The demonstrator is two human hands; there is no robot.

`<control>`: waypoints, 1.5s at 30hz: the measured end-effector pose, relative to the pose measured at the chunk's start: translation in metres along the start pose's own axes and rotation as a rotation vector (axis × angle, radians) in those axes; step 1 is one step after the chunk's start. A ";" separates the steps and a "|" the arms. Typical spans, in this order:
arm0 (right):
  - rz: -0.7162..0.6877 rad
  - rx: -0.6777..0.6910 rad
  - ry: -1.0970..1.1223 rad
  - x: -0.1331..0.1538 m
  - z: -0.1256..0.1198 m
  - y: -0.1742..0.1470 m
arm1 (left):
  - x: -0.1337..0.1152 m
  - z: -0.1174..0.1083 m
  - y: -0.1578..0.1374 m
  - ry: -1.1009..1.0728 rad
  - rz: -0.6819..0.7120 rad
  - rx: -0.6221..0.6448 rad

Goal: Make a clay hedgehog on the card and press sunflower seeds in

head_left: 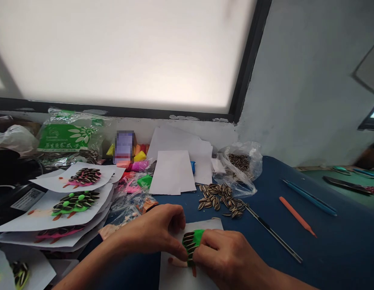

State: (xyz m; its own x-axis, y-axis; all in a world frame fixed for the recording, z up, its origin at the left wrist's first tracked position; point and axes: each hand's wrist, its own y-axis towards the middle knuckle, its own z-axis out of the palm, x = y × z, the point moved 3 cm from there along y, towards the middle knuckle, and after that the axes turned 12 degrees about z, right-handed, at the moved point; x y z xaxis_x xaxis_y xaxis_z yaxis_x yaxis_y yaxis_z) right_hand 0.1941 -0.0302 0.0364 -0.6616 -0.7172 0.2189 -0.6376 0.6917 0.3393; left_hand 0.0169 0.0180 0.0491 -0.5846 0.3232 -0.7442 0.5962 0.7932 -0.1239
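Observation:
In front of me a white sheet of paper [171, 278] bears a green clay shape [199, 236] set with a row of striped sunflower seeds [190, 244]. A pale clay piece [178, 262] with a small reddish ball and an orange-brown foot [194, 271] adjoin it. My left hand [162, 227] rests at its left, thumb against the seeded edge and apart from the curled fingers. Over the right part of the green clay, my right hand [226, 251] is closed with fingertips pressed down; whatever they pinch is hidden.
Loose sunflower seeds [217, 195] lie beyond the paper, before an open plastic bag of seeds [239, 161]. A pen [271, 231], an orange clay tool [297, 215] and a blue tool [310, 197] lie right. Finished seeded clay pictures [84, 201] are stacked left, near clay packets [140, 165].

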 end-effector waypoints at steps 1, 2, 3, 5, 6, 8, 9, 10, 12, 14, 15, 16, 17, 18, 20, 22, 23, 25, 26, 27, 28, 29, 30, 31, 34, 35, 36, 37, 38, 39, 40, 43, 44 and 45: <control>-0.004 -0.014 -0.001 0.000 0.000 0.000 | 0.000 0.001 0.000 0.008 0.001 -0.007; -0.008 -0.028 -0.001 -0.001 0.000 0.000 | 0.000 0.001 0.001 0.017 0.002 -0.013; -0.013 -0.042 0.001 -0.001 0.000 0.000 | 0.000 0.002 0.001 0.025 0.002 -0.020; -0.024 -0.058 0.005 -0.002 0.001 -0.001 | 0.000 0.004 0.002 0.041 0.002 -0.034; -0.028 -0.065 0.007 -0.002 0.001 -0.001 | 0.001 0.004 0.003 0.048 0.005 -0.043; -0.032 -0.076 0.000 -0.002 0.001 -0.001 | 0.001 0.006 0.004 0.057 0.008 -0.053; -0.034 -0.081 -0.006 -0.002 0.002 0.000 | 0.001 0.006 0.004 0.061 0.010 -0.057; -0.037 -0.085 -0.014 -0.002 0.002 0.000 | 0.001 0.006 0.004 0.065 0.010 -0.060; -0.040 -0.094 -0.028 -0.001 0.002 0.000 | 0.001 0.007 0.004 0.071 0.007 -0.065; -0.048 -0.108 -0.036 0.000 0.002 -0.001 | 0.002 0.008 0.004 0.075 0.005 -0.064; -0.051 -0.112 -0.042 0.000 0.002 -0.001 | 0.002 0.008 0.004 0.081 0.003 -0.063; -0.052 -0.113 -0.052 0.000 0.002 -0.001 | 0.002 0.008 0.004 0.089 0.004 -0.064; -0.051 -0.105 -0.063 0.000 0.002 -0.002 | 0.002 0.009 0.004 0.101 0.007 -0.066; -0.047 -0.091 -0.077 0.000 0.003 -0.002 | 0.002 0.009 0.004 0.112 0.007 -0.068; -0.035 -0.063 -0.100 -0.001 0.004 -0.002 | 0.002 0.010 0.004 0.128 0.004 -0.070; -0.031 -0.052 -0.112 -0.001 0.005 -0.001 | 0.001 0.010 0.005 0.139 -0.003 -0.069; -0.033 -0.055 -0.113 -0.001 0.005 -0.001 | 0.001 0.010 0.004 0.144 -0.006 -0.067; -0.034 -0.069 -0.114 0.000 0.004 -0.002 | 0.000 0.009 0.004 0.140 -0.009 -0.060; -0.031 -0.075 -0.116 0.001 0.002 -0.002 | 0.000 0.008 0.003 0.129 -0.014 -0.052; -0.025 -0.076 -0.123 0.002 0.000 -0.002 | 0.000 0.006 0.002 0.111 -0.018 -0.041; -0.019 -0.071 -0.131 0.003 -0.004 -0.001 | 0.000 0.004 0.001 0.089 -0.021 -0.025; -0.010 -0.060 -0.144 0.004 -0.009 0.000 | 0.000 0.002 0.000 0.066 -0.020 -0.008; -0.004 -0.036 -0.156 0.004 -0.015 0.001 | 0.000 0.000 -0.001 0.044 -0.012 0.007; 0.013 -0.012 -0.160 0.003 -0.021 0.002 | 0.001 -0.002 -0.002 0.023 0.007 0.024; 0.125 0.051 -0.187 -0.006 -0.036 0.009 | 0.005 -0.005 -0.003 -0.061 0.086 0.061; 0.173 0.068 -0.193 -0.011 -0.039 0.011 | 0.007 -0.005 -0.002 -0.089 0.106 0.059; 0.221 0.084 -0.193 -0.017 -0.040 0.014 | 0.009 -0.004 -0.001 -0.113 0.117 0.047; 0.262 0.099 -0.189 -0.022 -0.041 0.016 | 0.011 -0.004 0.001 -0.129 0.120 0.020; 0.297 0.112 -0.181 -0.028 -0.040 0.018 | 0.012 -0.003 0.002 -0.135 0.119 -0.018; 0.329 0.126 -0.170 -0.033 -0.039 0.019 | 0.014 -0.001 0.004 -0.130 0.116 -0.060; 0.355 0.141 -0.159 -0.037 -0.038 0.020 | 0.014 0.000 0.006 -0.115 0.115 -0.100; 0.404 0.178 -0.137 -0.045 -0.035 0.023 | 0.014 0.004 0.010 -0.015 0.102 -0.197; 0.411 0.186 -0.136 -0.047 -0.035 0.024 | 0.014 0.004 0.010 0.033 0.095 -0.226; 0.418 0.191 -0.136 -0.048 -0.035 0.024 | 0.014 0.005 0.010 0.083 0.090 -0.254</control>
State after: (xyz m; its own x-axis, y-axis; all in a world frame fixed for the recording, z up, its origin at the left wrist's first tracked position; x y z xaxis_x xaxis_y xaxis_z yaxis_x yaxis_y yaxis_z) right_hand 0.2241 0.0183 0.0661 -0.9143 -0.3656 0.1744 -0.3587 0.9308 0.0707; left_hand 0.0174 0.0281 0.0347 -0.5851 0.4310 -0.6870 0.4970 0.8599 0.1163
